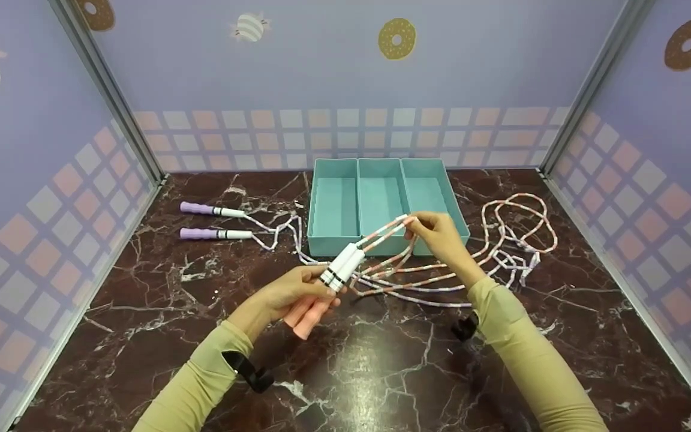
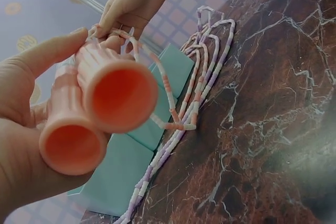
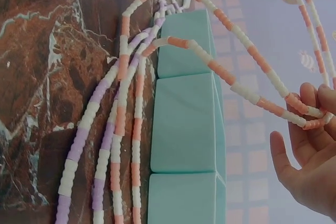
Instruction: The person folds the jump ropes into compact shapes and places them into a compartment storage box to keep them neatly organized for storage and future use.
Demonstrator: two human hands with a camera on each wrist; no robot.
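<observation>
sleeves (image 1: 537, 360): pale yellow, both cropped by the bottom of the head view, dark bands (image 1: 248, 372) near the cuffs
tabletop (image 1: 159, 360): dark reddish marble look, with glare washing out the near middle
left hand (image 1: 291, 294): in from the lower left, curled around both peach handles, with thumb over the top and most fingertips tucked out of sight underneath
peach handles (image 1: 306, 315): side by side in that grip, up off the table, white ends tilted toward the tray; hollow ends blocking a good chunk of the left wrist view
right hand (image 1: 441, 237): in from the lower right, wrist bent, pinching some peach-and-white rope (image 3: 256, 56) between thumb and fingers; cropped in the right wrist view, so probably two strands, hard to count
purple-and-white rope (image 3: 79, 142): mixed in with the peach one on the right, too tangled to trace
purple handles (image 1: 198, 234): lying apart on the left, barely peeking into the right wrist view
tray (image 1: 327, 247): teal, three compartments, front partly hidden behind right hand and rope
back wall (image 1: 321, 72): lilac, donuts and checks, cut off up top
</observation>
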